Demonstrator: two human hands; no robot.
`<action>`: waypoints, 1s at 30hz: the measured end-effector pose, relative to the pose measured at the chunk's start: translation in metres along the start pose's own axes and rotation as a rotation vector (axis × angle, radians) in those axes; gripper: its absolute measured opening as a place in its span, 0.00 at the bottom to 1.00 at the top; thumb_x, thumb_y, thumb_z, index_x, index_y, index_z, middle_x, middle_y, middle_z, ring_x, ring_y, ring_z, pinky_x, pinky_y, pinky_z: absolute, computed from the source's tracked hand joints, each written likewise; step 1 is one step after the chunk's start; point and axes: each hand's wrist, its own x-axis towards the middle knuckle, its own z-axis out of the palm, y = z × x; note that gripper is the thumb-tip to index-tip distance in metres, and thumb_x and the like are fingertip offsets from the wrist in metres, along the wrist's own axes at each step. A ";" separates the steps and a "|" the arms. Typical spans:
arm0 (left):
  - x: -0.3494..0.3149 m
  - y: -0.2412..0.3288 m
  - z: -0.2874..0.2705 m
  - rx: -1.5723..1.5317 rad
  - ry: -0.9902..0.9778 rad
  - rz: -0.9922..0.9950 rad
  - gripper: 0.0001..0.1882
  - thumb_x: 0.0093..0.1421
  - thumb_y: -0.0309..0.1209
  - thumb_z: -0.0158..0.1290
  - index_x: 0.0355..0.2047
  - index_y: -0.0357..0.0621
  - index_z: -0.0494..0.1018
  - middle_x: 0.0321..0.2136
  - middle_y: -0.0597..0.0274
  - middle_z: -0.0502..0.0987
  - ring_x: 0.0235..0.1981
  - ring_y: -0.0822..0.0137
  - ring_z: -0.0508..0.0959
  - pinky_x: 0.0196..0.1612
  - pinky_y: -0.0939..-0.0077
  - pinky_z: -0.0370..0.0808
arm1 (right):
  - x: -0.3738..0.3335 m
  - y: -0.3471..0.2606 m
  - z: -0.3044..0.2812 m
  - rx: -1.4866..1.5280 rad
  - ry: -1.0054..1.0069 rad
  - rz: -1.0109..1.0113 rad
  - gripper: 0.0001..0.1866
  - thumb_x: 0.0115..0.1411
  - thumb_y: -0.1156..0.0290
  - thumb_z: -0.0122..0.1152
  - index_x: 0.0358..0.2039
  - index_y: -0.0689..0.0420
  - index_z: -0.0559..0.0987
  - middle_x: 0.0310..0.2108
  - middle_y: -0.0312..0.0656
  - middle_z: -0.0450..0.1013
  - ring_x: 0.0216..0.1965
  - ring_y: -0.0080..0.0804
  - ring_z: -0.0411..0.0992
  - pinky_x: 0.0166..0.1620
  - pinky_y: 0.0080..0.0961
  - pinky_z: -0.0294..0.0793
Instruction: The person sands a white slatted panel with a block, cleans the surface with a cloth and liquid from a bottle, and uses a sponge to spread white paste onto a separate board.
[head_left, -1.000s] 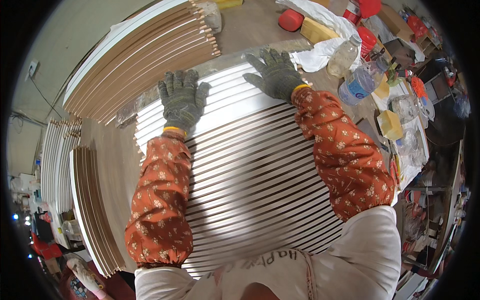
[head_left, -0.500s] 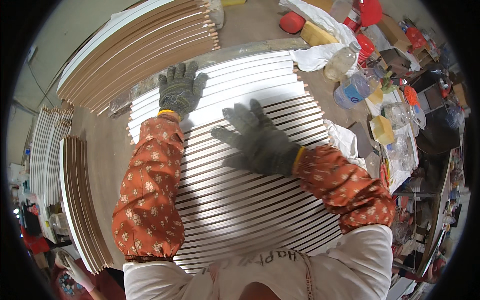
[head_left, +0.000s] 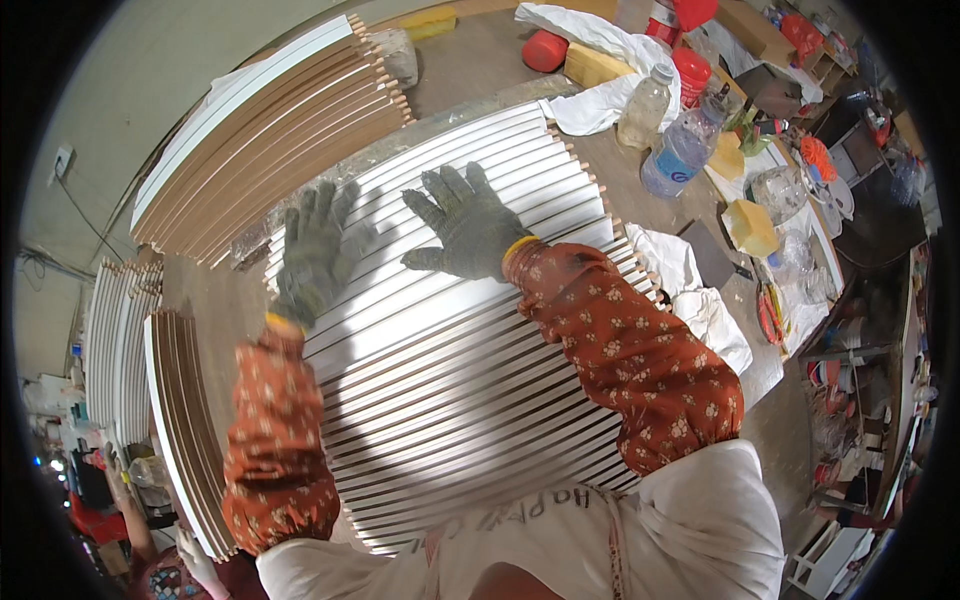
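Observation:
A row of long white slats (head_left: 420,360) with round wooden pegs at their ends lies across the table in front of me. Toward the far side the slats lie flat like a sheet; nearer my body dark gaps show between them. My right hand (head_left: 465,222), in a dark grey knitted glove, rests on the far slats with its fingers spread. My left hand (head_left: 318,250), gloved alike and blurred by motion, is over the left part of the slats, fingers stretched out. Neither hand holds anything.
Stacks of brown-and-white slats stand at the far left (head_left: 270,130) and near left (head_left: 180,430). To the right are plastic bottles (head_left: 680,155), a white cloth (head_left: 690,300), yellow sponges (head_left: 750,228) and a red-handled tool (head_left: 768,315). Another person's gloved hand (head_left: 198,560) shows at lower left.
My right hand has moved farther away and left onto the far slats. My left hand has shifted nearer and left. More far slats now lie flat, and the whole view has turned slightly.

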 end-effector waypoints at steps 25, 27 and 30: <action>-0.055 -0.046 0.037 -0.195 0.086 0.409 0.25 0.62 0.42 0.50 0.60 0.64 0.64 0.67 0.64 0.54 0.68 0.50 0.50 0.66 0.44 0.47 | -0.070 -0.043 -0.024 0.146 -0.049 -0.202 0.43 0.60 0.36 0.44 0.68 0.51 0.51 0.68 0.57 0.45 0.70 0.53 0.37 0.69 0.49 0.27; -0.069 -0.026 0.012 -0.105 0.037 0.326 0.25 0.62 0.43 0.50 0.60 0.65 0.64 0.66 0.62 0.55 0.67 0.50 0.52 0.66 0.44 0.47 | -0.067 -0.040 -0.026 0.113 -0.074 -0.192 0.44 0.61 0.37 0.43 0.68 0.52 0.50 0.67 0.56 0.47 0.69 0.53 0.39 0.69 0.50 0.28; -0.104 0.016 0.003 -0.202 0.172 0.195 0.28 0.61 0.54 0.46 0.62 0.75 0.59 0.65 0.57 0.57 0.66 0.44 0.53 0.66 0.39 0.43 | -0.066 -0.037 -0.026 0.143 -0.086 -0.183 0.43 0.62 0.37 0.42 0.67 0.55 0.51 0.67 0.55 0.48 0.69 0.51 0.41 0.69 0.49 0.30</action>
